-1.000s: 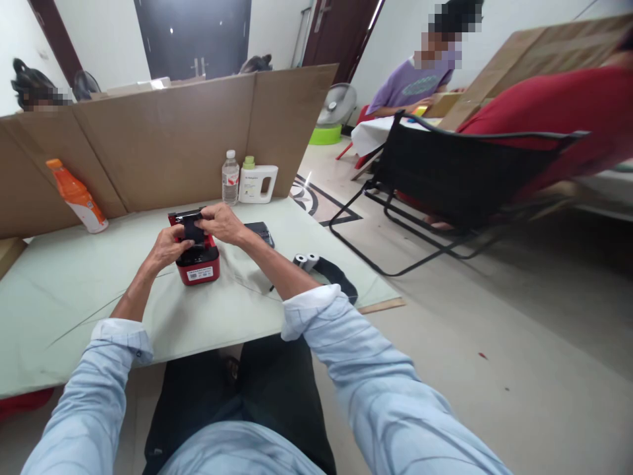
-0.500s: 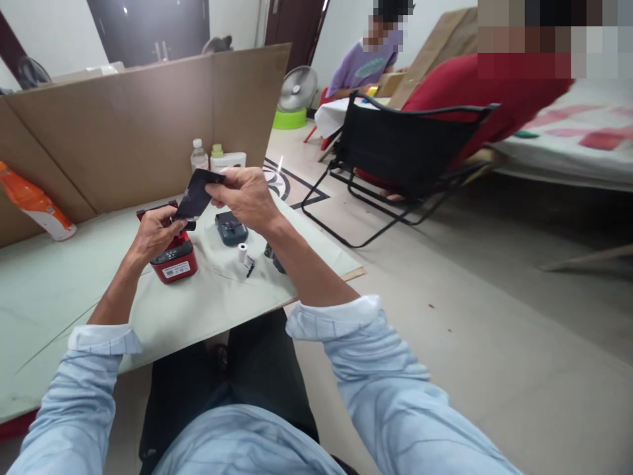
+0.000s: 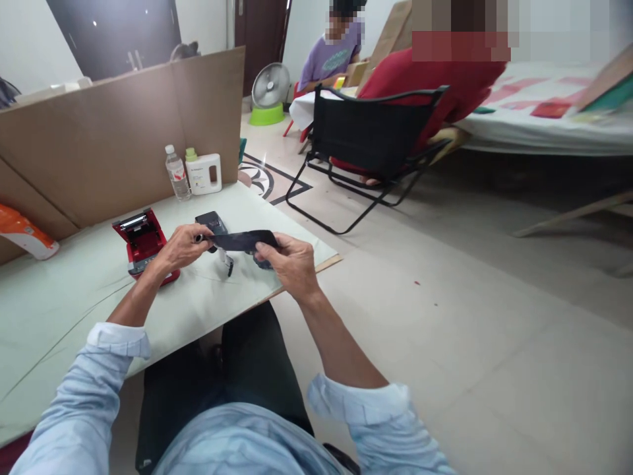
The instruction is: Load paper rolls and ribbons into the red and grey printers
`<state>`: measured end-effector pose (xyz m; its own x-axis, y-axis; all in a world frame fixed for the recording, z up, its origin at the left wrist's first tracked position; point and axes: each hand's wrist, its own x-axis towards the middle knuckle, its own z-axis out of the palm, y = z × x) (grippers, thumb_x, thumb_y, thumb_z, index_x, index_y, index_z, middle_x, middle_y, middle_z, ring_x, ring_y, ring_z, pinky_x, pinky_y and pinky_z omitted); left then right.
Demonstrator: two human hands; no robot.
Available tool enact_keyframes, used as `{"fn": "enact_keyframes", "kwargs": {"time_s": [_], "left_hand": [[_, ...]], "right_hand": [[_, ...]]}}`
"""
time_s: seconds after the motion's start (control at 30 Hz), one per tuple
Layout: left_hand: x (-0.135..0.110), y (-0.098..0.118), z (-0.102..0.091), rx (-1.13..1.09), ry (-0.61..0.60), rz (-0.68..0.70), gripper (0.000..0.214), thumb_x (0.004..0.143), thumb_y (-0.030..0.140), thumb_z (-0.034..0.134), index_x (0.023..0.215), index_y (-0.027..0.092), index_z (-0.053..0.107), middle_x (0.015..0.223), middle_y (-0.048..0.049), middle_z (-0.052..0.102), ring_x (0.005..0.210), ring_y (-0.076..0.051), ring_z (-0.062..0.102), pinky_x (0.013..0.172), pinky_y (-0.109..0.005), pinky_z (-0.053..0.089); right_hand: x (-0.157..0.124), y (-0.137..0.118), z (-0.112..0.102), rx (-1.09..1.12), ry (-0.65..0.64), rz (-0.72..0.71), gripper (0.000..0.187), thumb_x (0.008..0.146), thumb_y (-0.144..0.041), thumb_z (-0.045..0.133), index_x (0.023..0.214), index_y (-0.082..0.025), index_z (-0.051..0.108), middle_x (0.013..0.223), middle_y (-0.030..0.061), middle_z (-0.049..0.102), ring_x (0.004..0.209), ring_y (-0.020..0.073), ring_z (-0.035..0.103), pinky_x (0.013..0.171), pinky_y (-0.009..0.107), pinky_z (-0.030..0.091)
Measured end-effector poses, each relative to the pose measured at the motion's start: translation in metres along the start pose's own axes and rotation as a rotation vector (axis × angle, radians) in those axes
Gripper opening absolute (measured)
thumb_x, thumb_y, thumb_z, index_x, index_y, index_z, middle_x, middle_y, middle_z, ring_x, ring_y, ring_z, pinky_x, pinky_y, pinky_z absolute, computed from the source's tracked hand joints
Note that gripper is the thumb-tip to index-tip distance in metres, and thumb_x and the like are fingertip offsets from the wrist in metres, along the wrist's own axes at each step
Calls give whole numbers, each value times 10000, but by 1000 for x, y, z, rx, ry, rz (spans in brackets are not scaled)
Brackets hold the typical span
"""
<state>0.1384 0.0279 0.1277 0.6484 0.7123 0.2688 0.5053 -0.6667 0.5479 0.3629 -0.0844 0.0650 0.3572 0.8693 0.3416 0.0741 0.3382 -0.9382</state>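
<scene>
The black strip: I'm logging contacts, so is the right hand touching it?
Touching. The head view shows the right hand gripping one end of the black strip, its thumb pressed over the near face.

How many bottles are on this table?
3: an orange bottle, cut off at the picture's left edge; near the cardboard screen, a clear bottle and, right of it, a white bottle. More may be hidden.

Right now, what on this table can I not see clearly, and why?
Head view:
- Red device: front partly hidden by the left hand.
- Orange bottle: top cut off by picture's left edge.
- White jug: print too small to read.
- Dark object: partly hidden by the right hand.
</scene>
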Motion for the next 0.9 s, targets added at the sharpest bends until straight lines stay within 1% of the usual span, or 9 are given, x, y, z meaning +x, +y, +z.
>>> {"fn": "enact_keyframes", "kwargs": {"time_s": [0.13, 0.3, 0.43, 0.57, 0.7, 0.8, 0.9], "left_hand": [[13, 3, 7, 48, -34, 23, 228, 825, 164, 650, 956, 204, 833, 911, -39, 799, 813, -194, 692, 775, -307, 529], [35, 8, 14, 129, -57, 18, 240, 792, 149, 673, 981, 187, 817, 882, -29, 777, 789, -180, 669, 788, -301, 523], [50, 8, 25, 183, -92, 21, 278, 775, 125, 674, 1009, 192, 807, 899, -27, 775, 816, -182, 681, 811, -290, 533], [57, 3, 37, 234, -114, 20, 322, 755, 91, 670, 1031, 193, 801, 946, -36, 790, 846, -191, 700, 838, -296, 543], [59, 2, 39, 253, -134, 41, 338, 747, 78, 664, 1038, 191, 795, 958, -37, 792, 846, -192, 702, 842, -299, 549], [70, 9, 38, 264, -95, 111, 324, 761, 90, 662, 1041, 189, 791, 985, -48, 791, 875, -202, 703, 874, -318, 552], [93, 19, 45, 283, -29, 206, 318, 780, 95, 651, 1051, 189, 789, 1012, -63, 789, 941, -224, 702, 936, -350, 551]], "right_hand": [[-12, 13, -8, 1, 62, 22, 239, 835, -422, 766, 758, -203, 711, 639, -22, 636, 595, 153, 595, 594, 289, 524], [-24, 23, -18, -74, 108, 5, 221, 869, -409, 737, 798, -201, 712, 677, -29, 611, 650, 158, 587, 635, 289, 516], [-34, 28, -19, -155, 117, -74, 198, 898, -367, 687, 790, -201, 691, 735, -13, 643, 703, 165, 599, 673, 288, 518], [-47, 37, -13, -204, 99, -192, 149, 925, -302, 645, 817, -214, 697, 807, 18, 702, 728, 177, 638, 688, 300, 538], [-57, 48, -10, -261, 73, -257, 148, 960, -252, 622, 850, -217, 715, 841, 43, 736, 761, 192, 688, 703, 314, 558], [-52, 51, -18, -316, 90, -292, 153, 980, -259, 610, 897, -221, 732, 897, 60, 759, 818, 209, 716, 734, 329, 576], [-33, 51, -38, -380, 151, -326, 158, 977, -260, 606, 896, -222, 737, 876, 56, 752, 788, 207, 699, 745, 339, 571]]}}
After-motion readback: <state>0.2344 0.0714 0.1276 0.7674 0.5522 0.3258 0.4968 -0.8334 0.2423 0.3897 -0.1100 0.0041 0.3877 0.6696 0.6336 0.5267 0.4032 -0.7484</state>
